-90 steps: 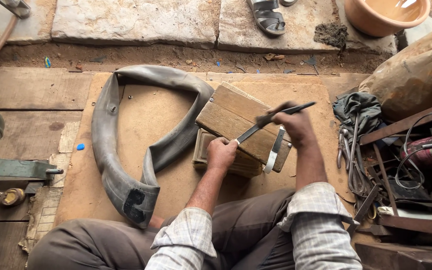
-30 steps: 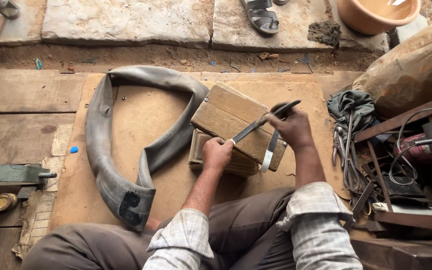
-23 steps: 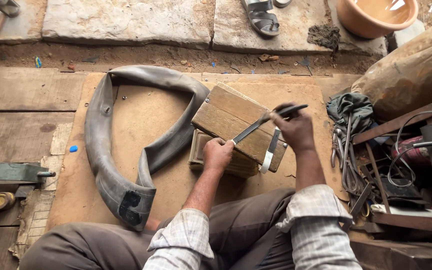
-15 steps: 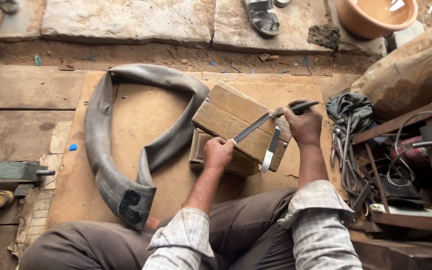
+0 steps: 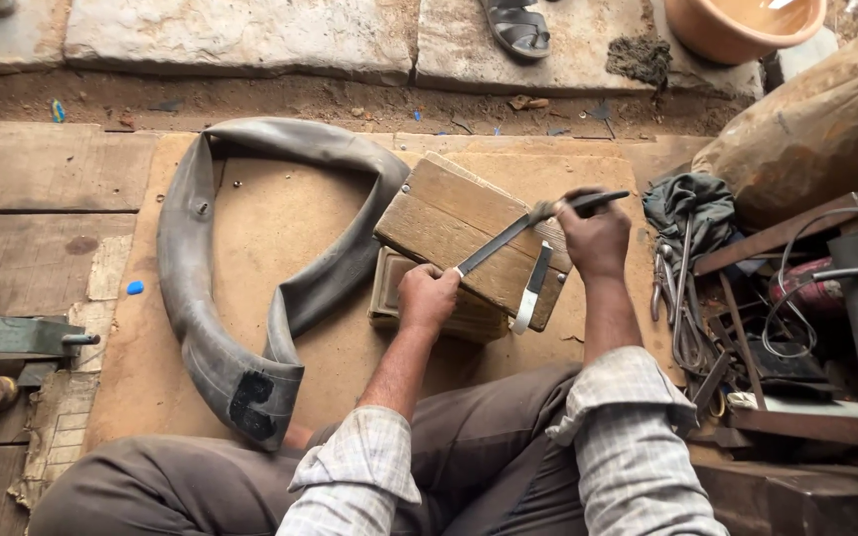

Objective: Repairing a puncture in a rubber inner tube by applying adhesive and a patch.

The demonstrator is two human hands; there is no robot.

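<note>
Seen from above, w/ knees at bottom. Right hand (image 5: 596,236) w/ fingers curled tight round dark handle of a long thin file (image 5: 520,230), held slanting down-left across wood block (image 5: 469,238). Left hand (image 5: 427,298) at the file's low tip, fingers pinching it at block's near edge. Block tilted, sitting on a smaller wood box (image 5: 419,298) on the brown board (image 5: 280,228) on the floor. Pale strip (image 5: 531,290) hanging over block's right edge, just beside right wrist. Big grey rubber tube (image 5: 201,298) curled round left of block, black patch (image 5: 250,402) near its low end, touching block at top. Pliers and cloth (image 5: 687,213) right of block, near right hand. Orange bowl (image 5: 742,25) and sandal (image 5: 516,27) far up top, well apart.
</note>
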